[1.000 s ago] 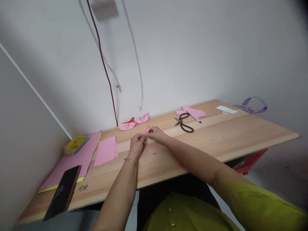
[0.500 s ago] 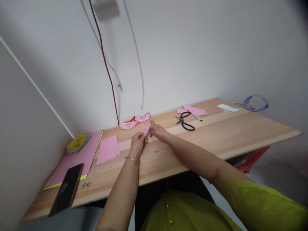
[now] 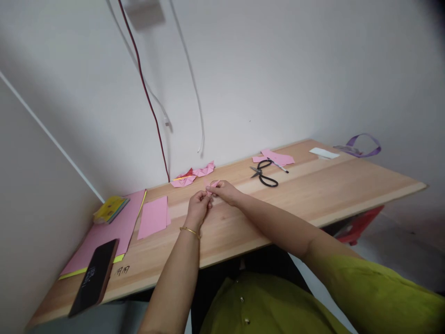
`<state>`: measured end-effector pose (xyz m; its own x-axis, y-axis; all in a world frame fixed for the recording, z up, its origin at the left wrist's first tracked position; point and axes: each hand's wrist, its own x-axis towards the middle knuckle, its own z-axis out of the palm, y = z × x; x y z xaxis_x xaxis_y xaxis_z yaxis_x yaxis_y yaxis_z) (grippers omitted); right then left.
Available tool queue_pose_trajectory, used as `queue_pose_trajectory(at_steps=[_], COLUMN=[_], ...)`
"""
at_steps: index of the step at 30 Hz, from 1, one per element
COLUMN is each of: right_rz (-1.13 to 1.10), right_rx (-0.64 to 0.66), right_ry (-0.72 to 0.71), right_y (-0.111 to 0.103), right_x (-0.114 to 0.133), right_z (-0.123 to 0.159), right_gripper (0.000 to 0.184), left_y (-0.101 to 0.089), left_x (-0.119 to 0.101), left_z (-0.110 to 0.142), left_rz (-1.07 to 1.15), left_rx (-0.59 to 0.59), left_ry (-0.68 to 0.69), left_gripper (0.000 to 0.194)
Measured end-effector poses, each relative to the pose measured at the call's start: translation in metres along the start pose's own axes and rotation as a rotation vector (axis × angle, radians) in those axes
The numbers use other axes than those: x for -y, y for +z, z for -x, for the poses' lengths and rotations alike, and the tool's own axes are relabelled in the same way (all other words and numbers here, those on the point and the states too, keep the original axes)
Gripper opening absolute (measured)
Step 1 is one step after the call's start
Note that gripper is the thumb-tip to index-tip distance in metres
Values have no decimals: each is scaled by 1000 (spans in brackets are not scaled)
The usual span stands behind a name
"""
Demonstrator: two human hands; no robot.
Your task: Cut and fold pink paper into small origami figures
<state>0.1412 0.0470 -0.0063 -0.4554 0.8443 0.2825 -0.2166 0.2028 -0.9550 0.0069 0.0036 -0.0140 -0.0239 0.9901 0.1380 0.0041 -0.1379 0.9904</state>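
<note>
A small folded piece of pink paper [image 3: 214, 184] is pinched between my two hands, mostly covered by the fingers. My left hand [image 3: 199, 206] grips its near end, with a gold bangle on the wrist. My right hand [image 3: 225, 191] is closed on the upper right part, thumb and fingers together. Just beyond the hands, against the wall, lie crumpled-looking folded pink paper shapes [image 3: 205, 170] with a red piece [image 3: 188, 173] among them. Left of my left hand rest flat pink paper sheets [image 3: 153, 217].
Black-handled scissors [image 3: 267, 180] lie open on the wooden table [image 3: 299, 199], beside a pen [image 3: 279, 165] and pink scraps [image 3: 285, 159]. Farther right are a white strip [image 3: 325, 152] and a purple band [image 3: 373, 149]. At left are large pink sheets [image 3: 81, 253], a yellow packet [image 3: 109, 208] and a phone [image 3: 95, 277].
My right hand has turned from partly spread fingers to a pinch on the pink paper, drawing closer to my left hand. The whole view has shifted slightly.
</note>
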Motion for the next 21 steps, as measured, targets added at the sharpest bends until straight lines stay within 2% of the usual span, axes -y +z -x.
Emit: queue_pose_trajectory(at_steps=[4,13,21], right_rz=[-36,-62,-72], right_rx=[25,-90,-116], right_ry=[0,-6,24], right_y=[1,1,2], right_x=[0,-7,1], right_z=[1,-2,-4], right_gripper=[30,33,40], left_y=[1,0,-2], left_x=[1,-5,-1], left_z=[0,4,0], left_rz=[-33,-114,-2], left_rx=[3,24,-16], left_ry=[1,-4,-6], left_gripper=[17,20,22])
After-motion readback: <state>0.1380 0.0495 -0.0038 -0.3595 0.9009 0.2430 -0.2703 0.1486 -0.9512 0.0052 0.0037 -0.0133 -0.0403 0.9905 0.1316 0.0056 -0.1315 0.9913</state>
